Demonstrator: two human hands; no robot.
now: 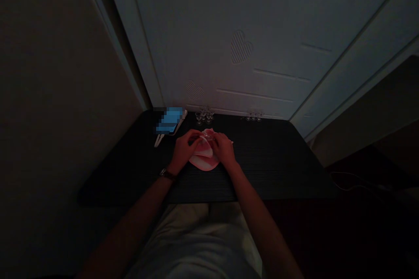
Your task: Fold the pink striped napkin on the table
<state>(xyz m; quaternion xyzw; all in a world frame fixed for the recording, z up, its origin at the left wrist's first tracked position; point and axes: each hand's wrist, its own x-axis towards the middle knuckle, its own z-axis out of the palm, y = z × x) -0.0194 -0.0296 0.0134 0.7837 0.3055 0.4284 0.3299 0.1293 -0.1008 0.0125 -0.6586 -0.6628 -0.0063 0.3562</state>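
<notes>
A pink and white cloth (204, 165) lies partly folded near the middle of the dark table, under and between my hands. My left hand (187, 147) is closed with thumb and fingers pinching a raised fold of it. My right hand (223, 147) is curled at the cloth's right side, its fingers at a small clear glass (207, 137). The glass is partly covered by fingers and cloth, so its full shape is hidden. The dim light blurs the fingertips.
Several small clear glasses (204, 116) stand at the table's back edge, with another group of glasses (254, 116) farther right. A lit phone (170, 120) leans on a white stand (158, 140) at back left. Behind the black table (278, 165) rises a white panel (209, 30) with heart patterns.
</notes>
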